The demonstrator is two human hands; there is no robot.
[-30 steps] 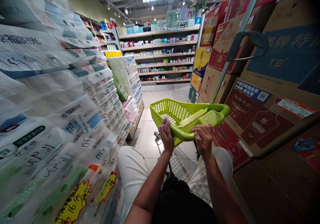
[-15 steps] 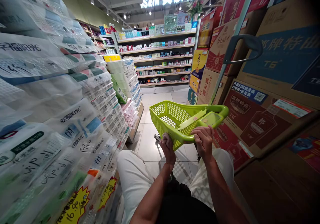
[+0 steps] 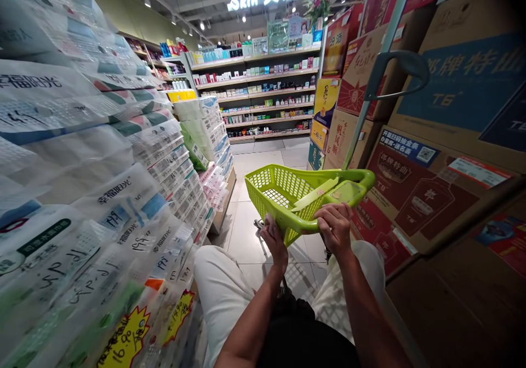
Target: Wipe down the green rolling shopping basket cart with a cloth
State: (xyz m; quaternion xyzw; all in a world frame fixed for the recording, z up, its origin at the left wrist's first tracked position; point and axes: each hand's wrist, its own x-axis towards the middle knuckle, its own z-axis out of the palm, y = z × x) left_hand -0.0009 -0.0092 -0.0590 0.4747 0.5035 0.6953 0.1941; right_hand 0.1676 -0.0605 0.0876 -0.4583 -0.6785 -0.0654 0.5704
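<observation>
A lime-green shopping cart [image 3: 306,225] with a lattice basket stands before my knees, turned at an angle with its basket towards the left. My right hand [image 3: 336,228] is closed over the handle bar on the near side, knuckles up. Further left, my left hand [image 3: 274,243] has its fingers curled against the near left corner of the rim; the fingertips are partly hidden and a little blurred. The basket's visible floor [image 3: 276,197] is bare white-and-green lattice. A flat pale-green flap [image 3: 315,194] lies slanted inside, near the handle.
Stacked tissue packs [image 3: 110,203] with price signs line my left side. Liquor cartons [image 3: 427,192] rise on my right, beside a slanted metal pole with a grey-blue handle [image 3: 396,74]. A tiled aisle [image 3: 263,162] leads to shelves of small boxes [image 3: 255,91].
The view has shifted very slightly. Both hands stay on the cart, which has hardly moved; my left fingers have changed position a little at the rim.
</observation>
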